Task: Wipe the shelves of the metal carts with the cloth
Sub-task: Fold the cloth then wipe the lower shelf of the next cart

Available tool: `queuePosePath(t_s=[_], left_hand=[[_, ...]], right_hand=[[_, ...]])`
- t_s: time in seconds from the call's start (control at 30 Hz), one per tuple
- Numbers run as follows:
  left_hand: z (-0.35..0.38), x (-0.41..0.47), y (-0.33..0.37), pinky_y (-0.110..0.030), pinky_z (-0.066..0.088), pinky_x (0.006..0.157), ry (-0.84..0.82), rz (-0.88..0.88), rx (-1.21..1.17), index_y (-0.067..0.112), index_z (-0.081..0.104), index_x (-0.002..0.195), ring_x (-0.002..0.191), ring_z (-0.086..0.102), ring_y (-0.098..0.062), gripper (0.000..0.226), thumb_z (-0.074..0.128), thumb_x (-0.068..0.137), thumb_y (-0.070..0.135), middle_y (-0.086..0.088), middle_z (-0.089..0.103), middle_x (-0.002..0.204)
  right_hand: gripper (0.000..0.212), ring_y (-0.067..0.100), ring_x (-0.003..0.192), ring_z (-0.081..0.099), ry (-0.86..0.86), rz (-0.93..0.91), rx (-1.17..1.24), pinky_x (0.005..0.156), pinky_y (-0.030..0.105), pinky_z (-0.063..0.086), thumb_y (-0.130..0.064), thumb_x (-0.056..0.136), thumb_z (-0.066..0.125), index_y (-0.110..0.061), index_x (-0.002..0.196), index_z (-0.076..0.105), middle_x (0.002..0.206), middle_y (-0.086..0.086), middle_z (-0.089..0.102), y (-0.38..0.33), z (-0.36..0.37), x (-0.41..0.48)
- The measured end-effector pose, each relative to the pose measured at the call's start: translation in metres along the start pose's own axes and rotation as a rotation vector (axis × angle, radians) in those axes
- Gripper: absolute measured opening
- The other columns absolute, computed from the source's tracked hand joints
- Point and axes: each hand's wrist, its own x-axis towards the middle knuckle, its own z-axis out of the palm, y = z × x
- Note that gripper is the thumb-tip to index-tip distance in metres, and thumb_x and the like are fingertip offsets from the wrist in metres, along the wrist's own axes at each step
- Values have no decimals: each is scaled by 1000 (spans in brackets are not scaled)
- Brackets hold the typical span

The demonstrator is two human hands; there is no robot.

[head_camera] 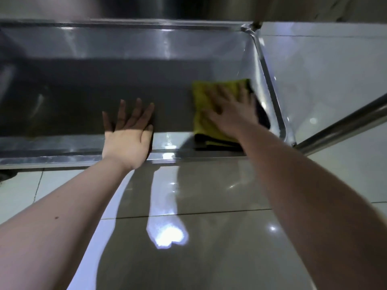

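Observation, head view: The lower shelf (83, 91) of a metal cart is a shallow steel tray with raised walls, most of its floor in shadow. An upper shelf (167, 7) overhangs it at the top of the frame.

The cloth (202, 95), folded, with a yellow-green upper face and a dark layer showing along its right and near edges, lies on the tray floor at the right end. Its near edge runs up against the front rim (52, 158), and its right edge sits just beside the right wall.

The right hand (232, 109) lies palm down on the cloth, its fingers (219, 91) extended and spread flat, pressing on the cloth rather than curling round it. The hand is blurred, so finer detail cannot be told.

The left hand (127, 130) rests palm down across the front rim, well apart from the cloth. Its fingers (136, 109) are straight, fanned out on the tray floor, and hold nothing.

Surroundings: A glossy tiled floor (209, 237) with bright reflections lies beneath both forearms. A round metal tube (343, 126) runs diagonally at the right, meeting the cart's near right corner.
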Motion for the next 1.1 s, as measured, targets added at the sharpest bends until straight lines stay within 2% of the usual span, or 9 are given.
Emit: queuePosePath(t_s=[0.1,0.2,0.37,0.47,0.57,0.7,0.8,0.93,1.1], left_hand=[[3,5,3,-58,-15,113,-41,25,44,49,4,150,148,-15,-20,54,10,97,47,14,0,162],[5,5,6,-60,-14,113,-25,24,45,45,5,152,149,-13,-19,52,17,101,42,13,2,163],[-1,3,6,-55,-14,115,46,-18,7,34,6,155,149,-11,-19,61,18,95,39,8,2,163],[-5,0,6,-53,-15,115,46,-20,-5,35,7,155,149,-10,-19,65,18,90,39,8,1,163],[-3,1,5,-54,-15,115,24,-20,19,41,3,153,149,-13,-19,56,16,98,42,11,-1,163],[1,6,6,-55,-17,114,1,-30,18,43,8,153,149,-13,-19,52,20,102,41,12,4,163],[2,8,12,-56,-17,114,6,-7,20,41,11,153,149,-13,-19,52,19,102,41,12,7,163],[3,11,17,-56,-16,114,23,-9,9,40,11,154,149,-12,-18,52,19,102,40,11,9,162],[0,10,13,-53,-13,116,99,-83,-51,35,11,154,149,-10,-17,53,24,103,34,10,5,163]], right_hand=[[66,40,147,-10,8,255,52,117,58,-6,-73,90,24,-52,150,5,162,-17,1,56,-7,-3],[63,42,146,-15,-9,315,69,114,61,-9,-65,94,23,-49,151,2,163,-15,-6,30,-3,3],[61,44,145,-16,-49,-66,54,112,63,-9,-59,95,25,-49,151,4,163,-14,-5,-105,17,-14],[58,38,147,-11,-10,-232,54,111,63,-8,-60,94,27,-52,150,9,162,-20,1,-130,27,-44],[61,35,148,-8,5,-194,18,113,63,-4,-63,91,30,-56,148,9,161,-22,0,-73,24,-38],[64,39,147,-8,9,113,-33,116,59,3,-70,89,28,-58,147,4,161,-21,1,41,6,-21],[64,43,146,-12,2,229,-11,117,57,-4,-68,90,26,-55,148,3,162,-18,0,72,-2,-10],[62,45,145,-15,-9,291,39,113,65,-5,-61,94,25,-49,151,4,162,-16,-6,21,-2,14],[62,46,144,-16,-67,-53,41,111,65,-6,-61,94,26,-51,150,3,162,-16,-7,-117,16,2]])
